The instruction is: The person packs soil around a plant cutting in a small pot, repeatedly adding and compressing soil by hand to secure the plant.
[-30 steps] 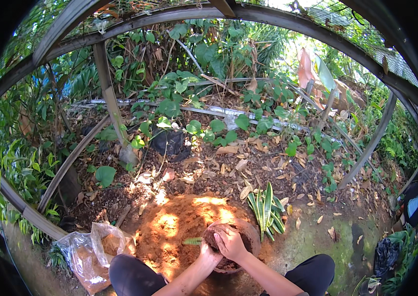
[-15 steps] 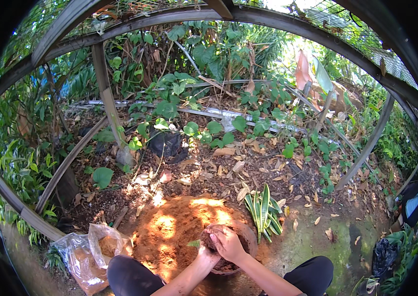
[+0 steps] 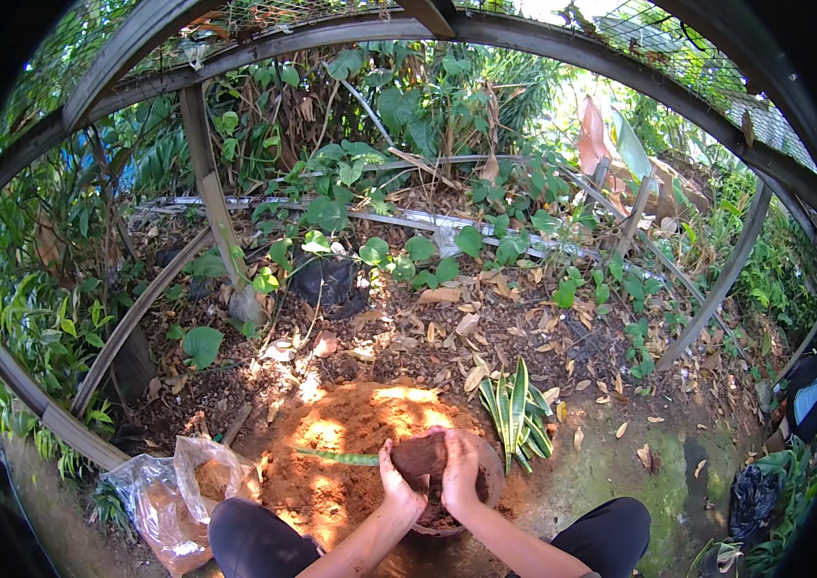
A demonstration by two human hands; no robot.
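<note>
Between my left hand (image 3: 400, 487) and my right hand (image 3: 460, 474) is a dark brown clump (image 3: 420, 457), which looks like packed soil. Both hands cup it from opposite sides. They are over a round brown pot (image 3: 494, 474) with dark soil inside, between my knees. A narrow green leaf (image 3: 336, 457) points left from beside the clump; where it joins is hidden by my left hand. The pot's left rim is mostly covered by my hands. Right behind the pot, yellow-edged snake plant leaves (image 3: 516, 414) lie on the ground.
A mound of orange-brown loose material (image 3: 317, 482) spreads left of and behind the pot. Beside my left knee lies a clear plastic bag (image 3: 163, 515) with similar material. Black plastic (image 3: 746, 503) lies far right. Wooden posts (image 3: 206, 183) and a curved beam with netting frame the leaf-strewn ground.
My hands have parted from a tight clasp to either side of the clump, so more of it shows. The green leaf now reaches farther left over the mound.
</note>
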